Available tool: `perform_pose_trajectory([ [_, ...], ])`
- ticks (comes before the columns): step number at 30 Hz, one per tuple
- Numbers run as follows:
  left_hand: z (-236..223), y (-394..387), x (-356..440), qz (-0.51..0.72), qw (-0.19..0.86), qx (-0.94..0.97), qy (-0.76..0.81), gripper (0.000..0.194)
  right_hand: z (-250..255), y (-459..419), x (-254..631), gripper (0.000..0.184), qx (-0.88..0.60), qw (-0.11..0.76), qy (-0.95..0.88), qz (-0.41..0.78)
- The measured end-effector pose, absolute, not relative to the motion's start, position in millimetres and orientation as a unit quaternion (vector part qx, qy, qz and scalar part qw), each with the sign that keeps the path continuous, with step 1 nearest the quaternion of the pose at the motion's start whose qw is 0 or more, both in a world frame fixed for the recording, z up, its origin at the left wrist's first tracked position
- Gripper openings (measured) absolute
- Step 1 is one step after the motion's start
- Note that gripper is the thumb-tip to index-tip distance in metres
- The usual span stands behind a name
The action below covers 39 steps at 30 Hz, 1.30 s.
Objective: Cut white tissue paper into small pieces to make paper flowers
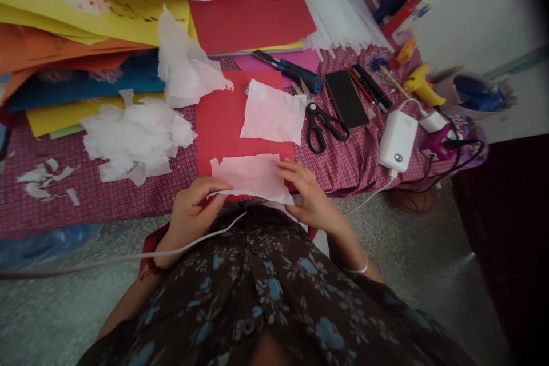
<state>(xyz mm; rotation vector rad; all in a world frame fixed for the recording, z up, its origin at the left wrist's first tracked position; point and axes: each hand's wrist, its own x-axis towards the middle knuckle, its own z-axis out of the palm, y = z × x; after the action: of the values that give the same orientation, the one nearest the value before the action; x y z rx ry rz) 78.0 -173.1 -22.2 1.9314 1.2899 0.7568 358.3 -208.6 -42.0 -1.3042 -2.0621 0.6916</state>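
My left hand [191,213] pinches the near left edge of a thin white tissue sheet [253,176]. My right hand [306,194] holds the same sheet's right edge, fingers curled over it. The sheet lies across the near end of a red paper sheet [221,120] on the checked cloth. A second white tissue piece [273,112] rests farther up on the red paper, untouched.
Black scissors [322,124], a phone [345,98], pens [369,84], a blue cutter [295,71] and a white charger [397,140] lie to the right. Crumpled tissue [135,137] sits left. Stacked coloured paper [81,17] fills the back. A white cable [128,257] crosses my lap.
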Motion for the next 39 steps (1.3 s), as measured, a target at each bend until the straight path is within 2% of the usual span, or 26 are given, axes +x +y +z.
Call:
perform_pose_trajectory([
  [3,-25,-169,83,0.284,0.329,0.715,0.547,0.014,-49,-199,346,0.021,-0.515,0.346,-0.743,0.251],
  [4,-26,-167,84,0.283,0.321,0.703,0.568,0.015,-52,-196,342,0.011,-0.545,0.360,-0.718,0.241],
  [5,-28,-165,85,0.283,0.312,0.692,0.586,0.018,-55,-192,339,0.009,-0.578,0.368,-0.691,0.229],
  [7,-31,-161,85,0.285,0.301,0.682,0.603,0.028,-60,-186,333,0.009,-0.631,0.368,-0.650,0.209],
  [9,-33,-159,85,0.282,0.296,0.685,0.603,0.036,-61,-181,329,0.019,-0.654,0.360,-0.634,0.200],
  [18,-37,-158,83,0.261,0.319,0.675,0.612,0.042,-58,-183,329,0.051,-0.657,0.342,-0.640,0.205],
  [28,-43,-158,80,0.231,0.305,0.712,0.588,0.051,-60,-185,332,0.060,-0.654,0.312,-0.660,0.197],
  [33,-43,-160,77,0.271,0.334,0.712,0.556,0.050,-59,-185,333,0.056,-0.647,0.326,-0.659,0.204],
  [36,-43,-162,73,0.298,0.320,0.723,0.535,0.044,-60,-186,333,0.055,-0.638,0.344,-0.658,0.206],
  [39,-46,-164,67,0.322,0.289,0.746,0.506,0.049,-61,-188,335,0.057,-0.615,0.368,-0.664,0.215],
])
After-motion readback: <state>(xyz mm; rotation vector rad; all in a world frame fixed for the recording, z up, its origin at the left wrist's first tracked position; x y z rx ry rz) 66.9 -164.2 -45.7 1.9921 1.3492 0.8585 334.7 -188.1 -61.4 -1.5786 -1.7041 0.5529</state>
